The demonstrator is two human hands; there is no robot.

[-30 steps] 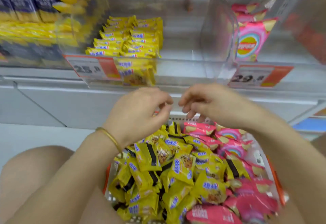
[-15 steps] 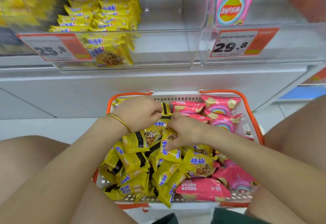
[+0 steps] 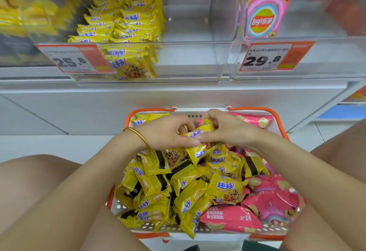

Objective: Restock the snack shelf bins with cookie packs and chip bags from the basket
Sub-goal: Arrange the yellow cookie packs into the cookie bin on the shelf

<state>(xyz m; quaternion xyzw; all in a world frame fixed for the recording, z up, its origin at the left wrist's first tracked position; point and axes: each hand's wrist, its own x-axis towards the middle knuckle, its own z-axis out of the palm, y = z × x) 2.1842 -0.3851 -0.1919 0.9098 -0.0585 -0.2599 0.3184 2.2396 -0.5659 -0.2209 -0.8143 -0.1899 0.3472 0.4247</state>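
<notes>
As the basket [image 3: 138, 112] stands right under them, the left hand [image 3: 168, 134] and right hand [image 3: 229, 130] curl fingers round yellow packs [image 3: 205, 127] just above the heap, probably gathering several at once for the bin [image 3: 188, 62].

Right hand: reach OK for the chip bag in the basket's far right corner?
Likely not yet: right hand pinches cookie packs with the left hand. The chip bag lies uncovered right beside it, so the path looks free once the packs go.
</notes>
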